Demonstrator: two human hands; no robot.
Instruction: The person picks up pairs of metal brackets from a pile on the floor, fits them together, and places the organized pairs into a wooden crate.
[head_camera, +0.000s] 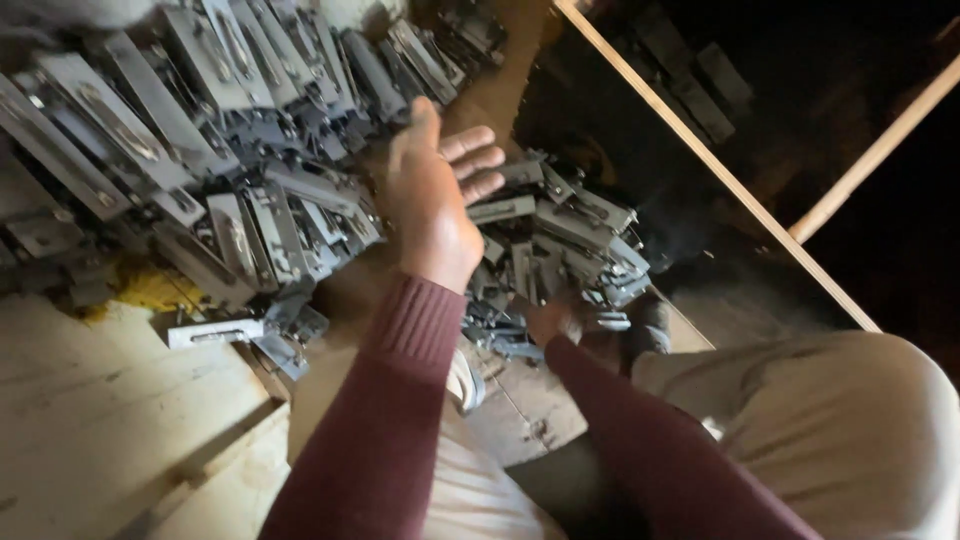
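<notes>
**Sorting through the heap of grey metal latches**

The left hand (432, 200) sits in the centre of the frame, raised over the work with palm showing and fingers spread wide; it holds nothing. Just above and to its left, filling the upper left of the frame, lies a big heap of grey metal latches (200, 130), stacked loosely and overlapping at all angles. A second, smaller pile of latches (570, 235) lies just right of centre, touching the fingertips' side of that open hand.

The right hand (552, 320) is lower, a little right of centre, down at the near edge of the smaller pile. It looks closed among the pieces, but the shadow and the parts around it hide the fingers, so I cannot tell whether it grips one (it may only be resting on them).

One latch (215, 332) lies apart on the pale wooden board (110, 420) in the lower left, with a scrap of yellow material (150, 290) just above it. A wooden rail (700, 150) crosses the upper right, dark beyond it.

To do this well, I judge the open hand should come down flat onto one piece at the heap's edge rather than the middle, since the pieces interlock and a pull from deep inside could drag neighbours off. Edges look sharp, so grip by the flat faces. Keeping the two piles apart will help the sorting.
</notes>
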